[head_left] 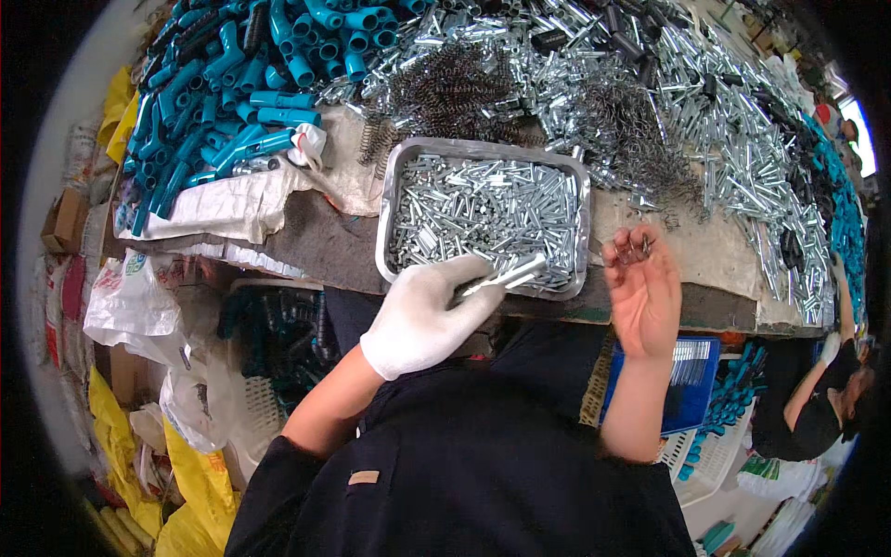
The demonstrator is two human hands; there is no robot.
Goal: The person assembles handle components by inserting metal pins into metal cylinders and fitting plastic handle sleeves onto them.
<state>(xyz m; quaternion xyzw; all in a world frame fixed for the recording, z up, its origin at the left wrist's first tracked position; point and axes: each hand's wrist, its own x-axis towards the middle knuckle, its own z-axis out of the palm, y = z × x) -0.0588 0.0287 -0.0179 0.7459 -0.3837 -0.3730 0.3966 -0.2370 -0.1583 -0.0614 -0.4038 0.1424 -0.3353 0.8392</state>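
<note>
My left hand (432, 316), in a white glove, is closed on a few shiny metal pins (522, 271) at the near edge of a metal tray (386, 243). The tray is full of short silvery pins (492, 209). To the right of the tray, my bare right hand (642, 295) is raised palm up with its fingers curled. Between its fingertips is a small dark wire piece that looks like a spring (640, 249); the fingers partly hide it. Heaps of dark coil springs (445, 93) and thinner springs (631, 130) lie behind the tray.
Teal handle-shaped tubes (232, 74) pile up at the back left, beside white sacking (232, 204). Long metal tubes (742, 139) cover the back right. Below the table's edge stands a blue bin (682, 385). A co-worker (807, 399) reaches to the table at the far right.
</note>
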